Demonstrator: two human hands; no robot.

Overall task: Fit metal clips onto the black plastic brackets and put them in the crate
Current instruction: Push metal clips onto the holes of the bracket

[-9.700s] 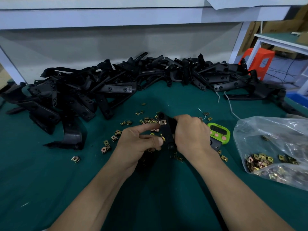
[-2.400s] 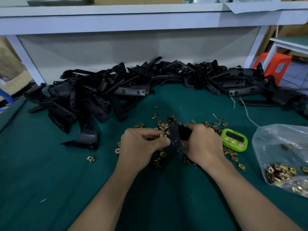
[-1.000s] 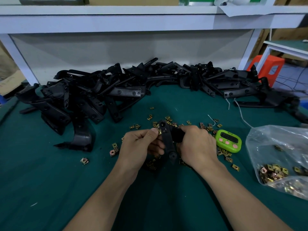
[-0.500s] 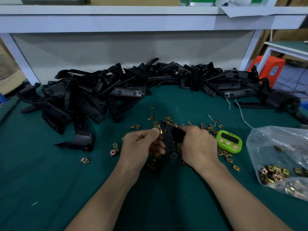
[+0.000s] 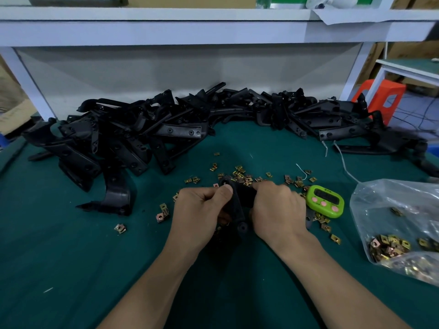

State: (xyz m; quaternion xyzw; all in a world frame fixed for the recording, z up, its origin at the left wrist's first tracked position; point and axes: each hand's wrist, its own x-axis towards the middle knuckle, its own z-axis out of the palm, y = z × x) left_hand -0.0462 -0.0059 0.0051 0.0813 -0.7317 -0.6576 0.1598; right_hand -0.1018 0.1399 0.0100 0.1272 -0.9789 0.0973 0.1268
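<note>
1. the black bracket (image 5: 237, 207) was held over the desk's middle, the left hand (image 5: 199, 214) curled round its top end with the thumb pressing, the right hand (image 5: 278, 210) clenched round its side.
2. metal clips (image 5: 242, 175) lay scattered on the green desk (image 5: 71, 269) around it; a pile of brackets (image 5: 142, 136) lined the back, under a white shelf (image 5: 166, 32).
3. whether a clip sat under the thumb was hidden; the clear bag (image 5: 399, 224) of clips was cut off at right.

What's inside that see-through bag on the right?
Lots of little gold metal clips are heaped at the bottom of the plastic bag. Crinkled folds and the picture's edge hide the rest.
</note>
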